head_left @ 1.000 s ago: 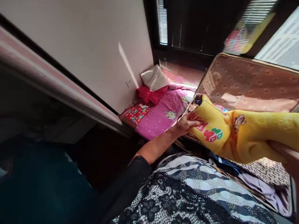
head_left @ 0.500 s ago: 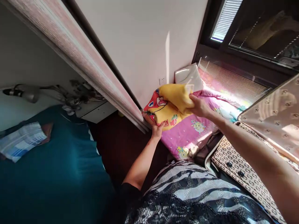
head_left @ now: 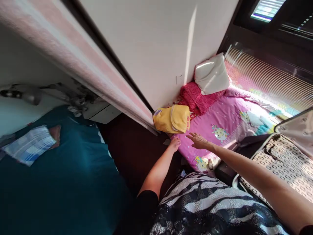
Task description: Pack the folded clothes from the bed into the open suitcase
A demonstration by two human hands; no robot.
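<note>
A folded yellow cloth (head_left: pixel 171 120) with a small printed pattern rests in a compact bundle at the left corner of the pink printed sheet (head_left: pixel 207 120), against the wall. Just below the bundle is my left hand (head_left: pixel 175 143), its fingers stretched out and holding nothing. My right hand (head_left: pixel 198 141) hovers over the sheet's near edge, fingers spread and also bare. Both hands appear apart from the yellow cloth. A crumpled crimson cloth (head_left: pixel 200 99) lies behind the bundle, beside a white cushion (head_left: pixel 212 74).
An open suitcase (head_left: pixel 281 160) with a patterned lining stands on the right. The teal bed (head_left: pixel 73 169) fills the left, with a plaid folded cloth (head_left: pixel 31 143) on it. Dark floor (head_left: pixel 122 143) lies between, and a pink-white curtain (head_left: pixel 97 71) hangs along the wall.
The yellow cloth, held by both hands and partly unfolded before, now lies folded on the sheet. Both hands have let go and drawn back toward me. The crimson cloth has come into fuller view.
</note>
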